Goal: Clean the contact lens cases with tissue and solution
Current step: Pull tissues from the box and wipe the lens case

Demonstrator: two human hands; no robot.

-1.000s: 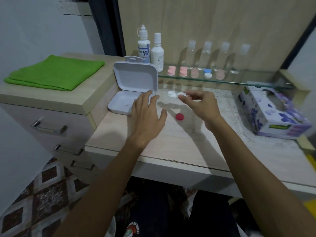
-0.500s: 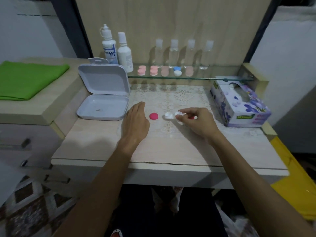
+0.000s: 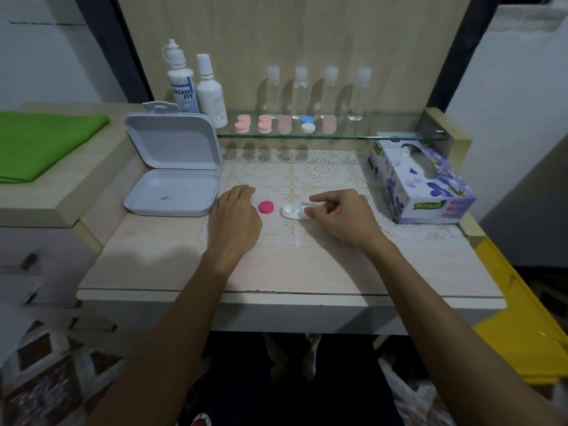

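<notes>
My right hand [image 3: 341, 216] pinches the white lens case [image 3: 292, 211] on the lace mat [image 3: 322, 176] | left hand [image 3: 235, 219] relaxed, flat beside pink cap [image 3: 266, 207] | case looks light, rigid, slippery; I'd hold its rim.

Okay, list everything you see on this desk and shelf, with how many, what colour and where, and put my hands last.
solution bottles: 2, white, shelf's left end
clear bottles: 4, transparent, back of glass shelf
lens cases on shelf: 5, four pink, one blue and white, in a row
plastic box: 1, white, lid open, desk left
cloth: 1, green, side cabinet
tissue box: 1, purple floral, desk right
cap: 1, pink-red, between hands
lens case: 1, white, at right fingertips
left hand: resting on desk
right hand: pinching the white case
</notes>
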